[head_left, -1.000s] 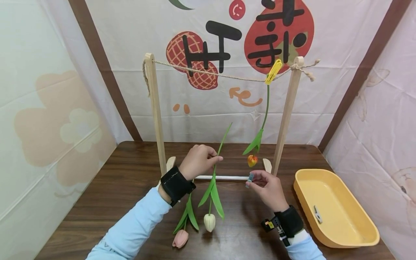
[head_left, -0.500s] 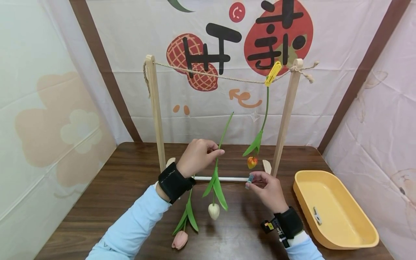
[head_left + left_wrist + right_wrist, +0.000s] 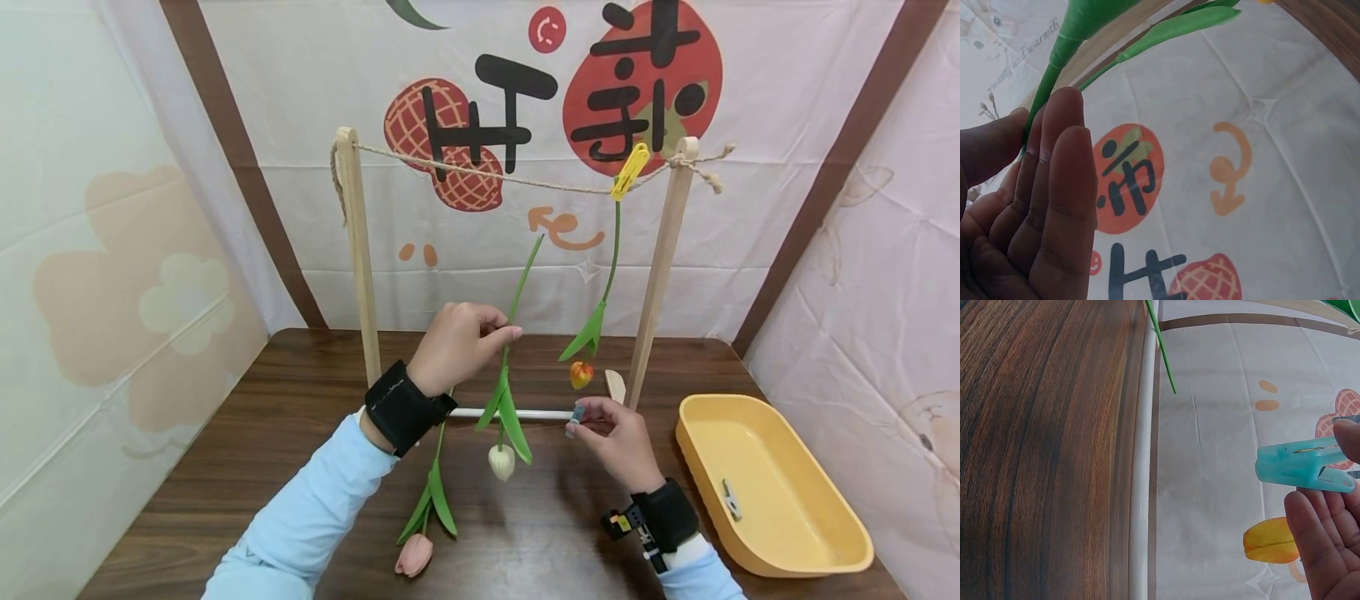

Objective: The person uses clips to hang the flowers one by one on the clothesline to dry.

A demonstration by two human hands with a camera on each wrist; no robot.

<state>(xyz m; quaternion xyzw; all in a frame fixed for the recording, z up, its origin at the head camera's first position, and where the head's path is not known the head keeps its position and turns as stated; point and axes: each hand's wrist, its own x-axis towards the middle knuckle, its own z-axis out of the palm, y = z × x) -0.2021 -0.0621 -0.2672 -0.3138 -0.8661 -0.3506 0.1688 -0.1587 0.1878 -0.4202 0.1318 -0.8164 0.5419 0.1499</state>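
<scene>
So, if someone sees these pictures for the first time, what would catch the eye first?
Probably the white tulip hanging head down in the middle, its green stem pinched by the left hand in front of the wooden rack. Next, the orange tulip hanging from a yellow clip on the string, near the right post. Lower right, the right hand pinches a blue clip, beside a yellow tray.

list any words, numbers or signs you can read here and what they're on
"开" in big black strokes: on the backdrop cloth, over the red waffle-pattern shape.
A second black character: on the red strawberry shape, partly cut off at the top, not surely readable.
Orange curved arrow: printed on the backdrop, a sign, no words.
Small cursive line: on the cloth in the left wrist view, too blurred to read.
</scene>
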